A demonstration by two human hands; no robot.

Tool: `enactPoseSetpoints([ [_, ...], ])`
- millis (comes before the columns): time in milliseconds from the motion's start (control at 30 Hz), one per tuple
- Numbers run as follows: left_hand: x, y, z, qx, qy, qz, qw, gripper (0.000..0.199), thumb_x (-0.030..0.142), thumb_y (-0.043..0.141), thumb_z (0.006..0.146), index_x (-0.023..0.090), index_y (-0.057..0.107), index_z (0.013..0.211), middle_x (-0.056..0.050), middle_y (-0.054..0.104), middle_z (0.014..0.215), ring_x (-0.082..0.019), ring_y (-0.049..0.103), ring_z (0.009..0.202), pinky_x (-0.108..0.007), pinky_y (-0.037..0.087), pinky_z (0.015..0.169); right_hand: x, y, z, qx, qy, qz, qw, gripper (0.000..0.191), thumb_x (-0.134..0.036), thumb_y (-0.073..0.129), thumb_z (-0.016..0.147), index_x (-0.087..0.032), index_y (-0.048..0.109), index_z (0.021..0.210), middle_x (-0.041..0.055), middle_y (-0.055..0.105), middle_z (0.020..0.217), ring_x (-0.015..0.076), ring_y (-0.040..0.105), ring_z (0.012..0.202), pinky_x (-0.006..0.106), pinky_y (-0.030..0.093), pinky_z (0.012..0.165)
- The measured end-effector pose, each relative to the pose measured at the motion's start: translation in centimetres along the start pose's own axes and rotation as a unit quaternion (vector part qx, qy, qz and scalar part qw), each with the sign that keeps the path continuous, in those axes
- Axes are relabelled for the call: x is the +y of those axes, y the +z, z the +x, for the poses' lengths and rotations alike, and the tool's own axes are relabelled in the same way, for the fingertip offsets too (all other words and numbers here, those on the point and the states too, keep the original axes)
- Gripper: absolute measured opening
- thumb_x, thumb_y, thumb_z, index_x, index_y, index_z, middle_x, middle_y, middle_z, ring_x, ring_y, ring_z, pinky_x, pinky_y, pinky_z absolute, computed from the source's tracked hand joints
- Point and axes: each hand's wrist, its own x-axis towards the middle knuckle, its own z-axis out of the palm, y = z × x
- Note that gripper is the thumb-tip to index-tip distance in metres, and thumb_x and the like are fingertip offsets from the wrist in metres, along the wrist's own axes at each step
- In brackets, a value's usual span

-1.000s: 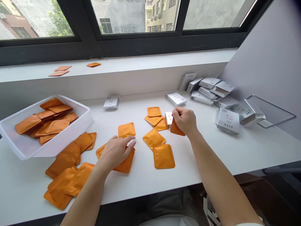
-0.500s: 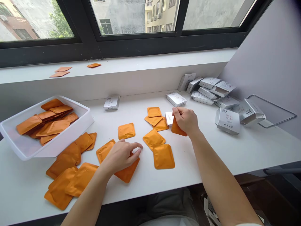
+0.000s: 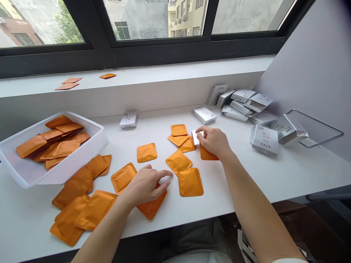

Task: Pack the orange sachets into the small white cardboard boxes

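My left hand has its thumb and forefinger spread, over a darker orange packet on the white table; its other fingers are hidden. An orange packet is in my right hand, partly covered by it. The right forefinger and thumb are by a small white box. Between the hands lie loose orange packets, among them a square one near the front, one standing apart and a small overlapping group.
A white bin of orange packets stands at the left, with more packets before it. White boxes are heaped at the right beside a wire frame. Single boxes lie near the sill, which holds a few packets.
My left hand has shifted slightly right and nearer the front, and the packet under it has moved likewise. The right forefinger has reached out toward the small white box.
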Motion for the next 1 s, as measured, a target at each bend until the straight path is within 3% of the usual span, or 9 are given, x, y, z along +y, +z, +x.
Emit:
enactPoseSetpoints([
  [100,-0.1,0.2,0.0,0.000,0.008,-0.006,1.000,0.031,0.036,0.039,0.093,0.031,0.060,0.116,0.003,0.065,0.063,-0.017,0.057,0.062,-0.033,0.037,0.074,-0.1,0.2,-0.3,-0.083,-0.046,-0.026,0.995,0.035,-0.037,0.044,0.087,-0.034,0.064,0.116,-0.0018,0.065,0.066,0.0171,0.058,0.067,0.026,0.035,0.059],
  [200,-0.1,0.2,-0.1,0.003,0.012,-0.011,1.000,0.031,0.036,0.039,0.093,0.030,0.059,0.116,0.003,0.065,0.063,-0.016,0.057,0.061,-0.033,0.037,0.075,-0.1,0.2,-0.4,-0.125,-0.047,-0.064,0.989,0.036,-0.044,0.044,0.089,-0.034,0.066,0.115,0.0002,0.069,0.073,0.0193,0.062,0.075,0.027,0.036,0.061],
  [333,0.0,0.3,0.0,0.003,0.017,-0.015,1.000,0.031,0.036,0.038,0.094,0.029,0.059,0.116,0.003,0.065,0.063,-0.016,0.056,0.059,-0.033,0.037,0.076,0.6,-0.1,0.0,-0.082,0.015,-0.133,0.988,0.040,-0.050,0.041,0.089,-0.029,0.072,0.102,0.0065,0.072,0.086,0.0242,0.063,0.083,0.030,0.037,0.063],
  [433,0.0,0.4,0.0,0.001,0.019,-0.011,1.000,0.032,0.036,0.038,0.093,0.028,0.058,0.117,0.002,0.065,0.062,-0.016,0.056,0.058,-0.034,0.038,0.075,1.0,-0.2,0.2,-0.071,0.043,-0.148,0.985,0.041,-0.049,0.042,0.089,-0.026,0.070,0.108,0.0085,0.072,0.093,0.0263,0.064,0.087,0.032,0.037,0.066],
  [533,0.0,0.4,0.1,0.000,0.017,-0.005,1.000,0.033,0.037,0.038,0.094,0.028,0.058,0.118,0.002,0.065,0.062,-0.016,0.056,0.058,-0.034,0.037,0.074,0.8,0.0,0.2,-0.081,0.027,-0.137,0.987,0.041,-0.049,0.043,0.089,-0.027,0.067,0.113,0.0082,0.072,0.097,0.0265,0.063,0.092,0.032,0.038,0.068],
  [1000,0.0,0.4,0.2,-0.005,0.013,0.000,1.000,0.033,0.036,0.036,0.094,0.027,0.056,0.119,0.002,0.065,0.061,-0.016,0.055,0.056,-0.034,0.037,0.074,-0.1,0.2,-0.1,-0.098,0.000,-0.117,0.988,0.040,-0.053,0.040,0.090,-0.028,0.068,0.103,0.0050,0.071,0.082,0.0235,0.062,0.081,0.030,0.036,0.064],
])
